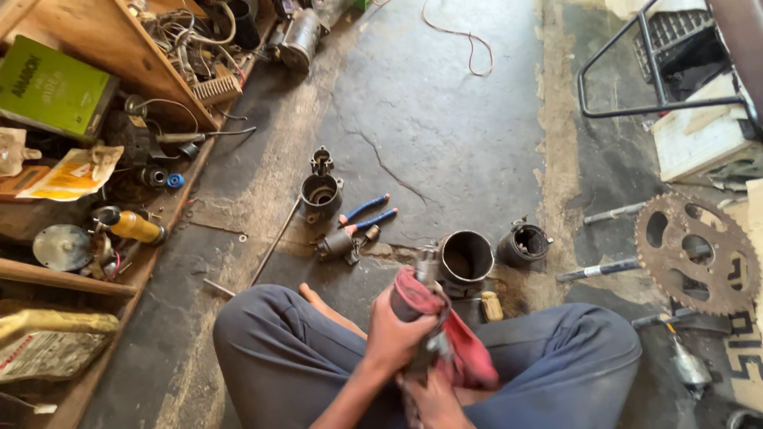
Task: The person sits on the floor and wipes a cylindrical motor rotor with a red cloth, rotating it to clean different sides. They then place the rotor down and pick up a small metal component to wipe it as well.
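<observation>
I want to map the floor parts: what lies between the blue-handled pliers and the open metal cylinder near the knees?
In the head view, bare cracked concrete lies between the blue-handled pliers and the open metal cylinder; nothing sits on that stretch.

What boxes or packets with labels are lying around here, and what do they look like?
Green box: flat, rectangular, on the wooden shelf at far left, green with dark lettering.
Paper packet: crumpled, below the green box, cream with orange and yellow print.
Yellow wrapper: long, at lower left, pale yellow over a printed whitish pack.
No screens or signs in view.
</observation>
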